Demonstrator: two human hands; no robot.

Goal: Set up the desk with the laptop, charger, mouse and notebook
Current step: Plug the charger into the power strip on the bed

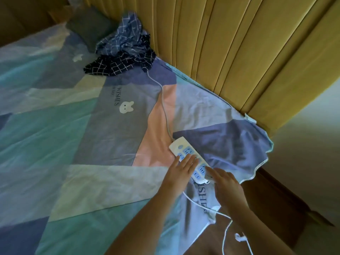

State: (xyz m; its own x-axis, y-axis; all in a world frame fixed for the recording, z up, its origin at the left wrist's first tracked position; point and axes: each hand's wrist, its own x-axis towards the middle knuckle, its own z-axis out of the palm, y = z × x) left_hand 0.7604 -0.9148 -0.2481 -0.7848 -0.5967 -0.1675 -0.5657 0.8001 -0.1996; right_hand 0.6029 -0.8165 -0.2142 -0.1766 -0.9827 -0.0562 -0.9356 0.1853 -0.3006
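White plastic power strip (190, 159) is lying on the patchwork bedsheet (73, 144) near the bed corner. Left hand (181, 170) rests flat on it, fingers spread; right hand (227, 183) touches its near end, whether it's pinching anything I can't tell. Looks light and rigid, so I'd hold the body, not the floppy white cord (226, 229).

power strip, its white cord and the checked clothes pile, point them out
power strip (181, 146): head view, bare white end near the switch
white cord (164, 109): head view, stretch lying over the pink patch
checked clothes pile (125, 50): head view, middle of the crumpled fabric
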